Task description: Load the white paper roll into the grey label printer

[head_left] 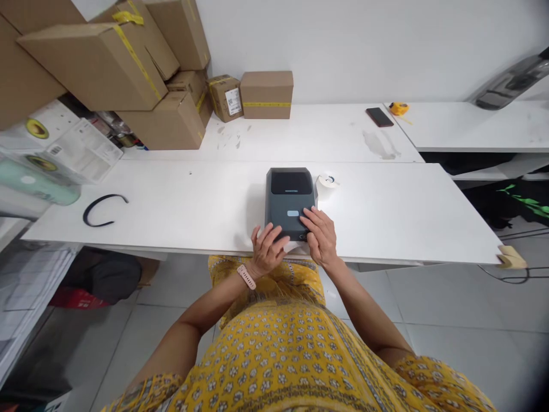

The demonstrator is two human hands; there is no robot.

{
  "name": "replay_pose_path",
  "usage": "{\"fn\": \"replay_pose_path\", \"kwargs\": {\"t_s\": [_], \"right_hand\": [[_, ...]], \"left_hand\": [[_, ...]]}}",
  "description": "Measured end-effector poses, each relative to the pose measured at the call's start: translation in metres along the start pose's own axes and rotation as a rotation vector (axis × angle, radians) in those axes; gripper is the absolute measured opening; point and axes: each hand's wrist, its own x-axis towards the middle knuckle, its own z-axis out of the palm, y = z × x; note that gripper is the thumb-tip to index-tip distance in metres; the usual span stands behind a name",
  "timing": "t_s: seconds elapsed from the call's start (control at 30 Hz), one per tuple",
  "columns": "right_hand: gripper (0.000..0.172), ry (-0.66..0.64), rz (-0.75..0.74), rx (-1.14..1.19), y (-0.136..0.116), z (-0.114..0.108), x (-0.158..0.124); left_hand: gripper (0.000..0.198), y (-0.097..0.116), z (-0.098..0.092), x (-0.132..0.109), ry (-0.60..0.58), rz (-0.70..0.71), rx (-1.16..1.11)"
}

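Observation:
A dark grey label printer (279, 213) with a black window and a pale blue button on its lid stands at the front of the white table. My left hand (268, 249) touches its front left corner, fingers spread over the edge. On its front right corner lies my right hand (321, 236), with fingers stretched onto the lid and the thumb down by the front. A bit of white paper (295, 247) shows at the printer's front, between my hands. Just behind its right side is a white label roll (328, 184).
Cardboard boxes (266, 94) stand along the wall and pile up at the left. A black headband (95, 209) lies on the left of the table (394, 212). Farther back are a phone (380, 117), a yellow tape measure (399, 108) and a clear bottle-like object (506, 83).

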Motion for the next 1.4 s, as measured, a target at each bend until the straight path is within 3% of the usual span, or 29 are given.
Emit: {"fn": "replay_pose_path", "kwargs": {"t_s": [0.13,0.4,0.53,0.6,0.67,0.7,0.8,0.87,1.03,1.23,1.33,1.4], "right_hand": [[0.052,0.092,0.058,0.054,-0.003,0.01,-0.004],[0.058,0.184,0.228,0.033,-0.002,0.034,-0.015],[0.054,0.12,0.236,0.067,-0.009,0.022,-0.009],[0.052,0.097,0.248,0.12,-0.016,0.011,-0.006],[0.055,0.097,0.288,0.125,-0.023,0.002,-0.005],[0.056,0.099,0.305,0.11,-0.026,-0.001,-0.005],[0.057,0.097,0.286,0.052,-0.031,-0.002,-0.004],[0.057,0.087,0.26,0.024,-0.032,-0.001,-0.004],[0.057,0.02,0.282,-0.054,-0.031,0.001,-0.005],[0.045,0.039,0.309,-0.035,-0.033,-0.004,0.004],[0.044,-0.041,0.311,-0.116,-0.033,-0.006,0.016],[0.045,-0.117,0.282,-0.176,-0.031,-0.007,0.022]], "left_hand": [[0.056,-0.009,0.001,0.014,-0.071,-0.001,-0.007],[0.047,-0.009,0.008,0.017,-0.07,-0.071,0.0],[0.047,0.008,-0.013,0.022,-0.06,-0.117,-0.085],[0.052,0.025,-0.032,0.021,-0.049,-0.29,-0.175],[0.038,0.041,-0.046,0.019,-0.045,-0.558,-0.337],[0.039,0.048,-0.05,0.02,-0.103,-0.72,-0.458],[0.053,0.06,-0.047,0.03,-0.299,-1.247,-0.817],[0.051,0.062,-0.039,0.04,-0.333,-1.402,-0.948],[0.048,0.064,-0.032,0.053,-0.287,-1.375,-0.967],[0.053,0.061,-0.031,0.041,-0.314,-1.252,-0.88],[0.051,0.056,-0.035,0.036,-0.406,-1.201,-0.859],[0.051,0.052,-0.041,0.035,-0.335,-1.169,-0.805]]}}
